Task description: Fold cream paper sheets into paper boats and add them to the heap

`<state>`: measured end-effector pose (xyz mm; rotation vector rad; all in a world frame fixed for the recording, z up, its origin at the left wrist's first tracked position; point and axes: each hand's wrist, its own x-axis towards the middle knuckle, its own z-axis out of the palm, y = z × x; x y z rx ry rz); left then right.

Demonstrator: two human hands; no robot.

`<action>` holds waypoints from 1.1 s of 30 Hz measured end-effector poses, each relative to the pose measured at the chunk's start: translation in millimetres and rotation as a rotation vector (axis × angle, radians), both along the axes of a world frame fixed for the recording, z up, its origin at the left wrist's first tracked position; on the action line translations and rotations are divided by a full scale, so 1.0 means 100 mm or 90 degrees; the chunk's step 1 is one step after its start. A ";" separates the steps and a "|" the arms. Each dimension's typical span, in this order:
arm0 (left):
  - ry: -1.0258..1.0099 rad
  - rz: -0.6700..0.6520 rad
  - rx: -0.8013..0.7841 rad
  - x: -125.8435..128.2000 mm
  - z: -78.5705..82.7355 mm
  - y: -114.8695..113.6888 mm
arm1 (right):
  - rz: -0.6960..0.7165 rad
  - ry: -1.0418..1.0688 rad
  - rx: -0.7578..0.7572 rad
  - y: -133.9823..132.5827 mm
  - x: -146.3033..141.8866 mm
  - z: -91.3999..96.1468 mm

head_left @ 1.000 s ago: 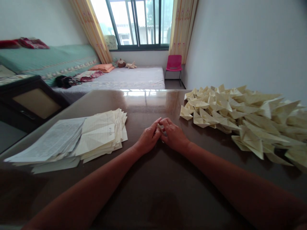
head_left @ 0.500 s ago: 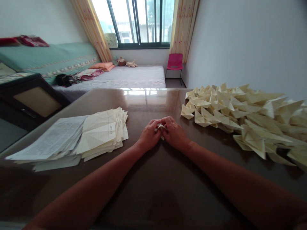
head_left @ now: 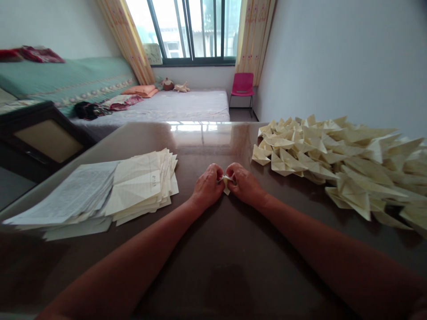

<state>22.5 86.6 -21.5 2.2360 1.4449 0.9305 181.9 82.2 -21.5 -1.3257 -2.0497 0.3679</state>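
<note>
A small folded piece of paper point(head_left: 227, 183) sits pinched between both hands over the middle of the dark glossy table point(head_left: 213, 249). My left hand point(head_left: 208, 186) grips its left side with curled fingers. My right hand point(head_left: 243, 183) grips its right side the same way. Most of the paper is hidden by my fingers. A stack of flat printed sheets point(head_left: 110, 189) lies to the left of my hands. A large heap of folded paper boats point(head_left: 336, 155) lies to the right.
Beyond the table's far edge stand a bed point(head_left: 173, 104) with cushions and toys, a pink chair point(head_left: 243, 86) by the window, and curtains. A dark cabinet point(head_left: 40, 138) stands at the left. A plain wall runs along the right.
My hands have lifted slightly and drawn a little apart, with the fingers curling tighter, so the small folded paper shows between them now.
</note>
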 end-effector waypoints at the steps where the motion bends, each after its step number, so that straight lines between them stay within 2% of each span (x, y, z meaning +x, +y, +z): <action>1: -0.009 -0.004 -0.006 -0.01 -0.01 0.01 | -0.003 0.003 -0.007 0.01 0.01 0.00; 5: -0.034 -0.061 -0.009 -0.06 -0.01 0.05 | 0.037 0.021 -0.024 0.03 0.05 -0.01; 9: -0.026 -0.140 -0.020 -0.13 0.05 0.07 | 0.093 -0.014 -0.007 0.04 0.13 0.01; 14: -0.009 -0.216 -0.050 -0.25 0.12 0.08 | 0.233 -0.004 -0.060 0.13 0.32 0.07; 17: 0.017 -0.263 -0.034 -0.29 0.16 0.07 | 0.286 -0.015 -0.091 0.21 0.44 0.11; 21: 0.106 -0.317 0.020 -0.29 0.20 0.03 | 0.326 -0.079 -0.083 0.24 0.52 0.18; 24: 0.174 -0.298 0.065 -0.28 0.20 -0.01 | 0.307 -0.075 -0.081 0.22 0.50 0.20; 28: 0.252 -0.255 0.106 -0.28 0.23 -0.06 | 0.234 -0.057 -0.089 0.22 0.44 0.14; 33: 0.402 -0.274 0.110 -0.27 0.38 -0.16 | 0.185 -0.089 -0.107 0.21 0.40 0.12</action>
